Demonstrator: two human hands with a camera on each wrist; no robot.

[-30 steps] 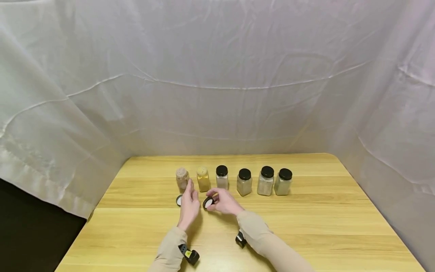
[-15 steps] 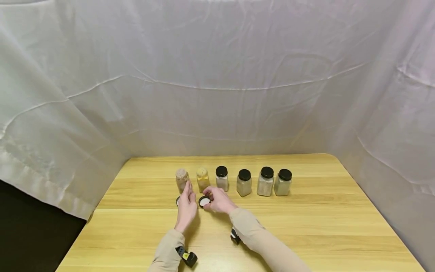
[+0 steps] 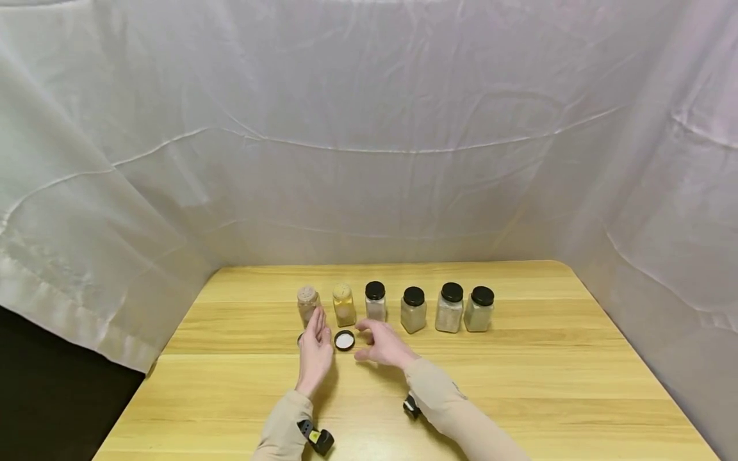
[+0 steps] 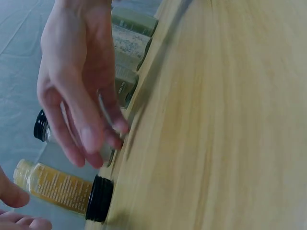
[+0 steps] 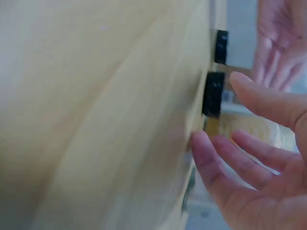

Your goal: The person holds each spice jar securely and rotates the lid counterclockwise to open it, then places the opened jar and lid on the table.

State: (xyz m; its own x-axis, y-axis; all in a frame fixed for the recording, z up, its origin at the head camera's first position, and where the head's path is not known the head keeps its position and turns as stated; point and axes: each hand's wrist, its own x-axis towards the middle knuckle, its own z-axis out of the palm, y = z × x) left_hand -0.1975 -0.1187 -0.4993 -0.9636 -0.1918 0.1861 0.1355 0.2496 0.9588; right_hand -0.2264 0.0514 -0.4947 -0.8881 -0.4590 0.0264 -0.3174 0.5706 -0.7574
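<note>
A black lid [image 3: 344,340] lies white inside up on the table, in front of an uncapped jar of yellow powder [image 3: 344,306]. My right hand [image 3: 385,346] is just right of this lid, thumb and fingers spread apart, holding nothing. In the right wrist view, a gap shows between its fingertips [image 5: 200,141] and the lid. My left hand [image 3: 315,355] reaches toward an uncapped jar of pinkish-brown powder [image 3: 308,301], fingers straight and overlapping it in the head view. A second black lid [image 5: 221,46] stays mostly hidden behind the left hand in the head view.
Several jars with black lids continue the row rightward: a narrow one [image 3: 375,301], a square one [image 3: 413,310], a taller one [image 3: 450,307] and a greenish one [image 3: 480,308]. The wooden table [image 3: 548,384] is enclosed by a pale curtain [image 3: 369,192].
The right hand has moved the lid left, set it flat before the yellow jar, let go and drawn back to the right. The left hand has barely shifted.
</note>
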